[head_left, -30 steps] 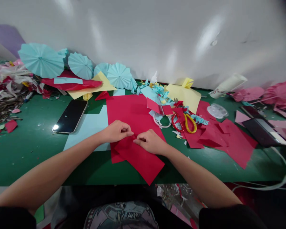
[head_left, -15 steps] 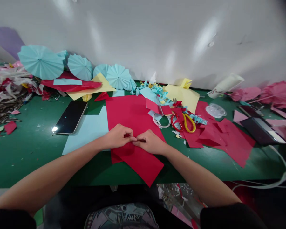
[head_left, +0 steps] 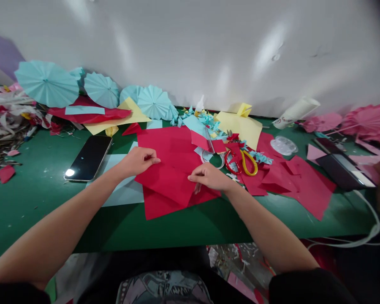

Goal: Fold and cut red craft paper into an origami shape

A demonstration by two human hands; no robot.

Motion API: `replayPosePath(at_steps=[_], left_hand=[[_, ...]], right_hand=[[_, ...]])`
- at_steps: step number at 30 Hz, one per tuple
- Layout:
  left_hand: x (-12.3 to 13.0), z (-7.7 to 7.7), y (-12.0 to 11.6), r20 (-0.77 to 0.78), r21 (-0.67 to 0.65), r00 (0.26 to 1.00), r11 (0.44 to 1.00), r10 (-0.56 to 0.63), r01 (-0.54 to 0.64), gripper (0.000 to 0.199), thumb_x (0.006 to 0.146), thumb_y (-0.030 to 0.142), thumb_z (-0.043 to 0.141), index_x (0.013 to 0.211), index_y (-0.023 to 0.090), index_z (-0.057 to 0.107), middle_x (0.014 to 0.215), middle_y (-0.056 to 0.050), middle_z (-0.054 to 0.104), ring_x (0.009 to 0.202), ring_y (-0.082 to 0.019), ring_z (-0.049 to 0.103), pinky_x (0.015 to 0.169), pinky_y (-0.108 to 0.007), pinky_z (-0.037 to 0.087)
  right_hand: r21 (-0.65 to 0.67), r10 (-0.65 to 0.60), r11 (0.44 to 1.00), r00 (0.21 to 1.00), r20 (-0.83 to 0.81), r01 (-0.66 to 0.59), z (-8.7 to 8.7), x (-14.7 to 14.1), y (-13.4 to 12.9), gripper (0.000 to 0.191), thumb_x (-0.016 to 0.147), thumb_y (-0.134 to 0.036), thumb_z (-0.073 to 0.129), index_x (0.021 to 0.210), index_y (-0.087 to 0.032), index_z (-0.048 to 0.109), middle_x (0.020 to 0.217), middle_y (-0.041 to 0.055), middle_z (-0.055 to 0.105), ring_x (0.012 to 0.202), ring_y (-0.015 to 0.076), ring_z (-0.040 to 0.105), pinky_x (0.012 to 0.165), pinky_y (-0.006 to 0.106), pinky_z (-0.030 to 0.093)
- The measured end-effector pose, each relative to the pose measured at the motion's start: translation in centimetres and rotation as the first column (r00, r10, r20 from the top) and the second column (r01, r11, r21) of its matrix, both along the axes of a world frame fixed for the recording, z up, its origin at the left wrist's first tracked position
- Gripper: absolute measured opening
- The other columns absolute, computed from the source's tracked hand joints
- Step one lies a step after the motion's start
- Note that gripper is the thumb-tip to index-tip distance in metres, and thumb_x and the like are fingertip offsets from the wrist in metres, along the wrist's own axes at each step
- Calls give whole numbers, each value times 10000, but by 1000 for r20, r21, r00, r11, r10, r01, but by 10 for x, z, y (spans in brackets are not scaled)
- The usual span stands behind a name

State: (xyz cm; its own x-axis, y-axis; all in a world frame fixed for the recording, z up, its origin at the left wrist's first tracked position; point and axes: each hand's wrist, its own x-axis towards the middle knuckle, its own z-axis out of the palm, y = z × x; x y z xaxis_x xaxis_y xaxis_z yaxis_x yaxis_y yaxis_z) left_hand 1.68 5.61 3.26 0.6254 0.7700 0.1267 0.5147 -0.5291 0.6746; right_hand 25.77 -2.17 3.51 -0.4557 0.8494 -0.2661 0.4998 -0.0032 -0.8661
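Observation:
A piece of red paper (head_left: 167,183) is stretched between my two hands, above a larger red sheet (head_left: 160,139) on the table. My left hand (head_left: 139,161) has thumb and finger pinched at the upper left of the piece. At its right edge, my right hand (head_left: 210,177) pinches too, with the other fingers curled. Under the red sheet's left side lies a light blue sheet (head_left: 123,200). To the right of my right hand are red-and-yellow-handled scissors (head_left: 249,163) and a pair with white handles (head_left: 220,160).
A phone (head_left: 90,157) lies left on the green table (head_left: 123,232). Pleated blue paper rosettes (head_left: 47,84) lean along the wall. Red scraps (head_left: 307,181), a clear plastic disc (head_left: 284,145) and a dark device with a cable (head_left: 342,171) lie right. Pink rosettes (head_left: 367,126) stand far right.
My hands have moved apart from the middle, left hand up and left, right hand slightly right. The red paper piece between them has turned and now lies more crosswise. The view has shifted slightly.

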Motion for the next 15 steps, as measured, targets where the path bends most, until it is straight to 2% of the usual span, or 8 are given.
replayPosePath(at_steps=[2,5,6,8,10,12,15], left_hand=[[-5,-2,6,6,-8,999,999,38,-38,266,742,370,515,552,184,504,491,33,462,473,-93,372,495,-224,258],[-13,-4,15,27,-28,993,993,118,-117,275,748,385,523,561,183,524,529,14,503,503,-107,418,495,-228,271],[-15,-6,17,40,-38,988,988,151,-149,275,750,390,525,572,181,535,554,4,521,520,-114,436,493,-228,277],[-17,-8,20,66,-72,976,976,209,-204,299,771,411,513,583,180,543,559,-2,522,527,-122,451,480,-228,283],[-17,-12,21,92,-126,965,964,244,-232,331,786,438,506,583,180,544,558,-6,529,519,-127,462,466,-230,293],[-15,-15,20,116,-192,959,953,260,-235,361,798,468,497,592,178,555,559,-11,544,514,-134,481,458,-234,311],[-12,-17,17,147,-291,954,933,261,-211,394,803,510,490,620,174,587,566,-19,574,529,-153,521,463,-241,350]], right_hand=[[-134,-46,990,996,-82,34,-1,8,2,377,771,-473,559,592,-142,583,568,46,641,508,137,614,517,259,476],[-130,-142,983,984,-110,128,-5,20,8,392,725,-511,608,642,-128,599,570,66,654,507,155,633,516,277,513],[-93,-194,979,975,-110,184,-8,24,10,400,723,-522,607,647,-129,591,565,67,650,503,157,630,511,281,515],[82,-327,939,940,-93,335,-13,29,14,401,760,-531,562,671,-141,579,592,70,651,523,157,629,540,295,523],[331,-403,855,913,-63,400,-17,30,16,366,788,-512,546,788,-150,604,718,87,668,643,178,647,621,320,534],[525,-350,795,937,-11,303,-19,29,15,425,751,-493,616,1025,-171,583,965,118,646,832,207,634,731,349,531],[642,-183,763,978,100,77,-20,26,13,645,698,-518,664,1240,-231,462,1250,134,492,1072,254,538,852,394,500]])
